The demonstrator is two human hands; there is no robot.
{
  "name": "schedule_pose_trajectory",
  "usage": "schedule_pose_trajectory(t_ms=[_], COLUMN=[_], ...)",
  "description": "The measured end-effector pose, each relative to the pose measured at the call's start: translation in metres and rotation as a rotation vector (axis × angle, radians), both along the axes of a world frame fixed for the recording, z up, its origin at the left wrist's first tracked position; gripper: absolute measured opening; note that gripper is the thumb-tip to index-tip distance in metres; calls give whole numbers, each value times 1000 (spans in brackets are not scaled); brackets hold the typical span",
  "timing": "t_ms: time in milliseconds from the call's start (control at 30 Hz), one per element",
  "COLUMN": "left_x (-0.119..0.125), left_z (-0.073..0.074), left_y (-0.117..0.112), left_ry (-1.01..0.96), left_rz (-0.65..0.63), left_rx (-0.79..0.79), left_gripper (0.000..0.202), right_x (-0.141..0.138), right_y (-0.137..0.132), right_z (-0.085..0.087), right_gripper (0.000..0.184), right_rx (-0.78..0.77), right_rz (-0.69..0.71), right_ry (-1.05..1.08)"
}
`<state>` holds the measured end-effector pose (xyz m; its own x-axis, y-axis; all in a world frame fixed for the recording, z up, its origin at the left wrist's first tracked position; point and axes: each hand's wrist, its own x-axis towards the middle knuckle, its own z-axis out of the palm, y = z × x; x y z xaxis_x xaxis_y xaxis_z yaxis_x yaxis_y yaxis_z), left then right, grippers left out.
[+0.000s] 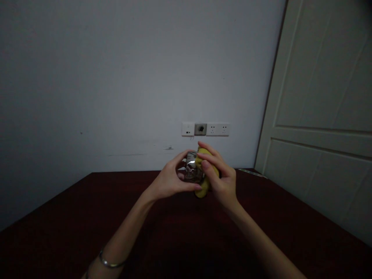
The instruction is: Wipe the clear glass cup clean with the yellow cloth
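In the head view, a clear glass point(192, 168) is held up above the table, its shiny wall catching the light. My left hand point(170, 178) is closed around it, thumb below and fingers curved over the top. Against the glass's right end lies a yellow cloth point(205, 186), bunched up and hanging a little below. My right hand point(222, 174) grips this cloth, with the thumb and fingers pressing it onto the glass. The cloth and fingers hide that end of the glass, so I cannot tell whether any cloth is inside it.
A dark red table point(122, 217) spreads beneath both hands. Behind it stands a pale wall point(130, 77) with a row of sockets point(217, 129). To the right is a white panelled door point(322, 116). A thin light strip point(252, 173) lies near the table's far right edge.
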<state>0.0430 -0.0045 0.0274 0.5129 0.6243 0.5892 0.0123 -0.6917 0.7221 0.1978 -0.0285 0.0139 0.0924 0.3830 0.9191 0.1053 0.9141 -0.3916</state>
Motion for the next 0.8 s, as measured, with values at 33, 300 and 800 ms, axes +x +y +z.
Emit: schedule_pose_trajectory(t_ms=[33,300,800], left_x=[0,0,-4], left_z=[0,-1,1], left_y=[-1,0,3], left_ry=[2,93,208], left_rz=[-6,165,176], left_rx=[0,278,473], left_gripper=[85,81,72], right_x=[1,5,9], right_y=[3,8,6], right_z=[-1,0,1], right_gripper=[18,19,25], right_rx=[-39,-97,9], right_rz=[21,12,-90], right_ry=[38,-5,-184])
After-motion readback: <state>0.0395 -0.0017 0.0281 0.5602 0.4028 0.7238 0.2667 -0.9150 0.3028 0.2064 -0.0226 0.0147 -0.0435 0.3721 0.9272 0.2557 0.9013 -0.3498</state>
